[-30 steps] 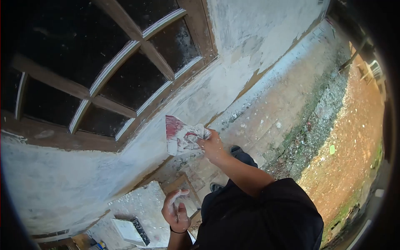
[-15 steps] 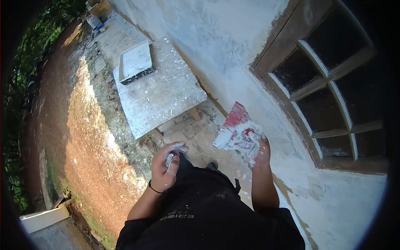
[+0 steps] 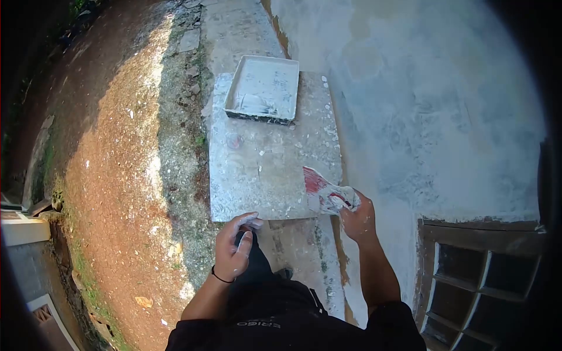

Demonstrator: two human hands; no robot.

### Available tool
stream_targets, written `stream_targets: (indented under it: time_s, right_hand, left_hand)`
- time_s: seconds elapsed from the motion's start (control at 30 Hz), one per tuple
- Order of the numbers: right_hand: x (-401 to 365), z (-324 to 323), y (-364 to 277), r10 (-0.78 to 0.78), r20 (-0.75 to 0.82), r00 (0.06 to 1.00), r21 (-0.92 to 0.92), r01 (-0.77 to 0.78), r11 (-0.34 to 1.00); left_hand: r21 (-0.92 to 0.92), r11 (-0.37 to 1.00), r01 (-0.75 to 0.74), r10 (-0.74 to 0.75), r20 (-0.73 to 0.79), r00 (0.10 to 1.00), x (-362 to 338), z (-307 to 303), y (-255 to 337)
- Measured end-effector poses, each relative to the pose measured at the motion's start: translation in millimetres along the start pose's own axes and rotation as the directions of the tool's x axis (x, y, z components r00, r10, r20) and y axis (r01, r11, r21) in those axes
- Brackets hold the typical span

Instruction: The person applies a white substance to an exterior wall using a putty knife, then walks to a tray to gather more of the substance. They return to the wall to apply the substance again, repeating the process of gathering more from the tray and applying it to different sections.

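Observation:
My right hand (image 3: 358, 221) is closed round a red putty knife (image 3: 319, 186) thickly smeared with white filler. Its blade points forward and left, above the near right corner of a low, white-spattered table (image 3: 246, 175). My left hand (image 3: 235, 245) is near the table's front edge, holding nothing, its fingers loosely curled and the thumb apart. White paste coats its fingertips. On the far part of the table sits a shallow rectangular tray (image 3: 266, 88), its inside covered in white paste.
A patchy white wall (image 3: 404, 128) runs along the right, with a wooden-framed glass pane unit (image 3: 468, 281) at lower right. Sunlit reddish soil (image 3: 117, 175) lies to the left. A concrete walkway (image 3: 240, 29) continues beyond the table.
My view has turned right and I am closer to the table, so the tray is now straight ahead. The putty knife has come over the table's near right corner.

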State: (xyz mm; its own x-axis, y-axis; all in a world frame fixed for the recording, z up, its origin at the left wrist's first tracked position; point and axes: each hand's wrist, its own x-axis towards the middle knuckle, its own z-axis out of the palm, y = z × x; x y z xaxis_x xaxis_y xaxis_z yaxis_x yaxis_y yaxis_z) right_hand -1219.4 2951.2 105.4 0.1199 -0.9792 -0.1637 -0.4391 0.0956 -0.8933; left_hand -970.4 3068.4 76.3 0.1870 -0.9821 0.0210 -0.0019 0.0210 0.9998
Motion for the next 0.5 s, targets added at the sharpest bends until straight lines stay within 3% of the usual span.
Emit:
stream_targets:
  time_s: [0.07,0.1,0.3,0.43,0.5]
  right_hand:
    - [71,20,-9,-0.042,0.092,0.995,-0.277,0.066,0.959]
    - [110,29,-4,-0.024,0.108,0.994,-0.302,0.056,0.952]
    - [330,110,15,-0.242,0.299,0.923,-0.546,0.373,0.75]
    - [422,199,35,-0.327,0.513,0.794,-0.705,0.607,0.367]
    - [443,240,49,-0.345,0.556,0.756,-0.695,0.651,0.307]
  left_hand:
    - [-0.047,0.998,0.032,-0.032,-0.007,0.999,58,-12,-35]
    - [-0.036,0.999,0.014,-0.014,-0.007,1.0,84,-17,-51]
    - [-0.026,0.999,-0.045,0.042,-0.101,0.994,183,-43,-146]
    - [0.012,0.996,-0.083,0.084,-0.187,0.979,220,-63,-183]
    - [0.015,0.995,-0.096,0.097,-0.218,0.971,235,-72,-197]
